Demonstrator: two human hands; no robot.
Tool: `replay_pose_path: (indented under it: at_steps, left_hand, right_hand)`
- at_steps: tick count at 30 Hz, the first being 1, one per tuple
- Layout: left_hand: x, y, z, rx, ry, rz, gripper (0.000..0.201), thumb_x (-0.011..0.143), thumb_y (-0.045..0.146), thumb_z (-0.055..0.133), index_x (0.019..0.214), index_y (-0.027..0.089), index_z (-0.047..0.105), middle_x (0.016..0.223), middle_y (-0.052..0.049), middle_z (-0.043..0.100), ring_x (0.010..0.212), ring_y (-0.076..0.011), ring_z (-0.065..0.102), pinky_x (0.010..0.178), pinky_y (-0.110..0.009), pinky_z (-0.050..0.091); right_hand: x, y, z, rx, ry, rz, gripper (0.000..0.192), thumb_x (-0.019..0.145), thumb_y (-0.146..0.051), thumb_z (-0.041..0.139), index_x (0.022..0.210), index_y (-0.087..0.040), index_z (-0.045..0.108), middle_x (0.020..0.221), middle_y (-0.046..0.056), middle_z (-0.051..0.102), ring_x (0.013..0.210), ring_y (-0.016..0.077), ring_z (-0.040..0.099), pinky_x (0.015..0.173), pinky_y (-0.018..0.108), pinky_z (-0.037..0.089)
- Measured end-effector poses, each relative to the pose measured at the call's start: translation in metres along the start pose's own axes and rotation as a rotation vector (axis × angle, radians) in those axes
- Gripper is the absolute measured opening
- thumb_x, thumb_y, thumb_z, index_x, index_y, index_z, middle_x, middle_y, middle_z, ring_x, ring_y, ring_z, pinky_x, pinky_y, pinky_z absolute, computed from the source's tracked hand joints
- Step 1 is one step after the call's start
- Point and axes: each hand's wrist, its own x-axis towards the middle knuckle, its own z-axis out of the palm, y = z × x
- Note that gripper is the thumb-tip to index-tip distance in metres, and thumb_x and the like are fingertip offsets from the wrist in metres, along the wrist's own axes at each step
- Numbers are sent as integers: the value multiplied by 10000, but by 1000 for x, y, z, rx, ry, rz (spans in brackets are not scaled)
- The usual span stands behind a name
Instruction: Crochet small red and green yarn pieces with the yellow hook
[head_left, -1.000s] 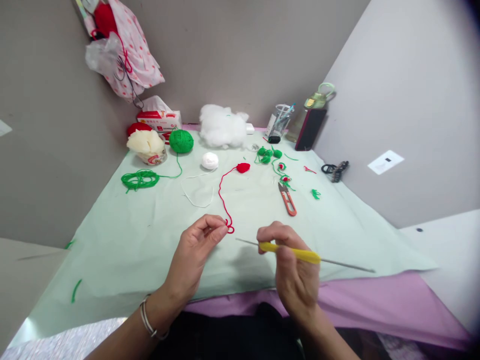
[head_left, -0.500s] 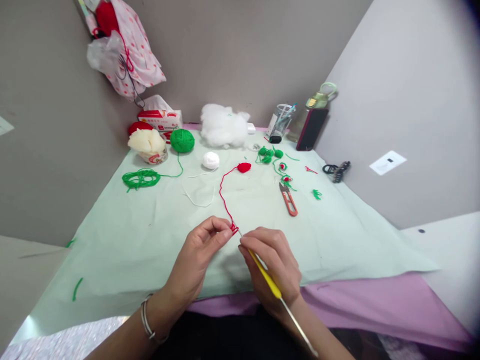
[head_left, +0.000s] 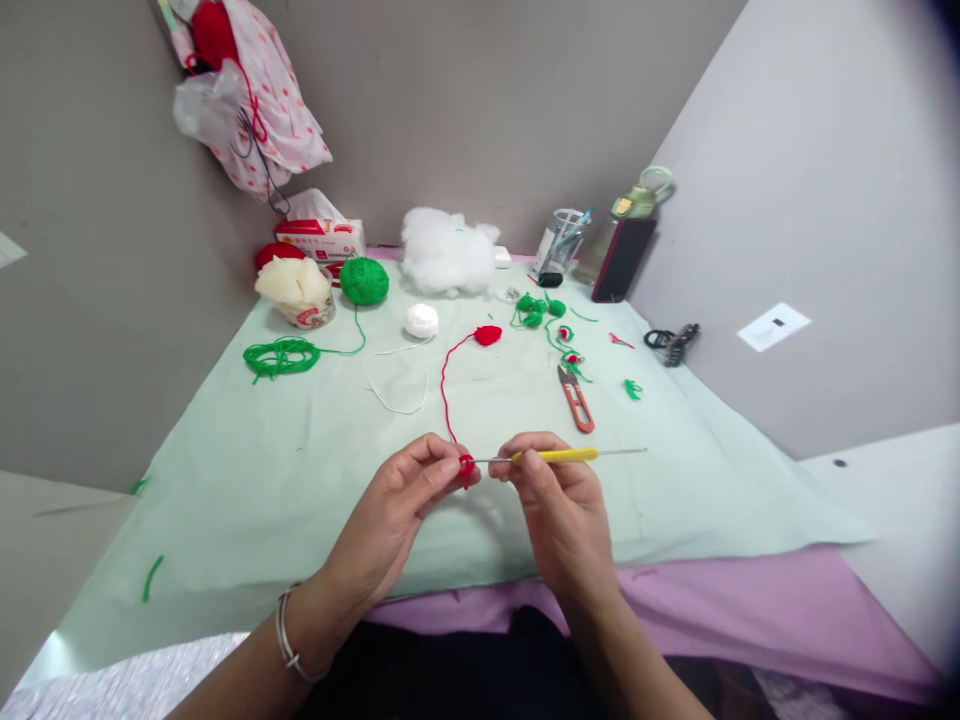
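Near the table's front edge, our left hand (head_left: 401, 500) pinches the red yarn loop (head_left: 466, 468) while our right hand (head_left: 559, 505) grips the crochet hook (head_left: 555, 456), starting a stitch; next needs the tip catching yarn.

Two hands, left (head_left: 390, 510) and right (head_left: 559, 500), are showing; lying on the tabletop (head_left: 675, 470) are one crochet hook (head_left: 559, 456), one green yarn ball (head_left: 364, 281), one white ball (head_left: 421, 320) and one pair of snips (head_left: 576, 400).
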Motion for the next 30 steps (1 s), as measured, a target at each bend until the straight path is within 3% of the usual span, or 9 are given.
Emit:
replay_pose_path:
  at_steps: [7, 10, 13, 17, 20, 22, 25, 27, 30]
  left_hand:
    - [-1, -2, -3, 223, -33, 137, 146, 935, 310, 768, 827, 220, 727, 897, -4, 647, 920, -179, 587, 894, -292, 452]
    - [0, 3, -10, 271, 22, 137, 106, 913, 319, 799, 946, 228, 755, 983, -19, 671, 945, -187, 610, 895, -300, 481]
    - [0, 10, -15, 131, 113, 107, 204, 925, 392, 781, 1053, 236, 752, 1159, -60, 672, 1065, -233, 627, 885, -342, 548]
    - [-1, 16, -4, -134, -58, -4, 440, 936, 607, 705, 1168, 235, 742, 1434, -129, 608, 1357, -359, 561, 966, -455, 587]
    - [7, 20, 11, -239, -94, 10, 531, 916, 716, 659, 1147, 247, 754, 1454, -125, 648, 1447, -365, 524, 1097, -507, 528]
    - [16, 22, 18, -265, -88, 104, 535, 979, 723, 541, 876, 243, 755, 1357, -98, 732, 1475, -339, 516, 1156, -528, 482]
    - [28, 21, 20, -125, -65, 336, 735, 1077, 649, 348, 486, 248, 525, 1080, -61, 823, 1467, -293, 540, 1275, -503, 325]
    - [30, 16, 14, 150, -50, 502, 773, 1086, 640, 306, 449, 260, 524, 1059, -58, 831, 1472, -289, 532, 1325, -477, 190]
    - [24, 8, 4, 558, -31, 683, 643, 1059, 646, 410, 692, 280, 790, 1277, -75, 791, 1547, -308, 421, 1338, -471, 39]
  right_hand:
    - [-3, 5, 1, 33, -126, -32, 177, 978, -399, 731, 962, -229, 778, 820, 9, 722, 655, 121, 575, 648, 274, 485]
    - [-1, 3, 3, 52, -111, -24, 189, 964, -406, 741, 937, -220, 767, 864, 34, 754, 640, 125, 575, 593, 270, 472]
    - [2, -2, 5, 71, -80, -30, 214, 942, -416, 760, 886, -210, 756, 894, 53, 778, 588, 111, 548, 539, 261, 449]
    - [1, -7, 7, 115, -117, -23, 207, 944, -407, 756, 885, -210, 730, 874, 33, 766, 478, 65, 477, 485, 238, 398]
    - [-4, -9, 8, 136, -182, 2, 245, 946, -442, 743, 885, -209, 698, 880, 30, 751, 403, 38, 418, 428, 223, 327]
    - [-6, -10, 8, 156, -231, 17, 259, 957, -458, 725, 890, -213, 677, 878, 23, 738, 371, 22, 370, 404, 213, 274]
    - [-7, -11, 7, 219, -282, 48, 228, 997, -438, 680, 908, -230, 650, 886, 1, 723, 347, -3, 287, 388, 195, 218]
    - [-5, -11, 6, 243, -277, 60, 222, 1015, -436, 656, 912, -240, 631, 883, -14, 716, 341, -10, 239, 378, 189, 196]
    - [-3, -12, 4, 217, -230, 21, 225, 1014, -440, 657, 911, -243, 625, 867, -19, 711, 337, -8, 240, 372, 191, 190]
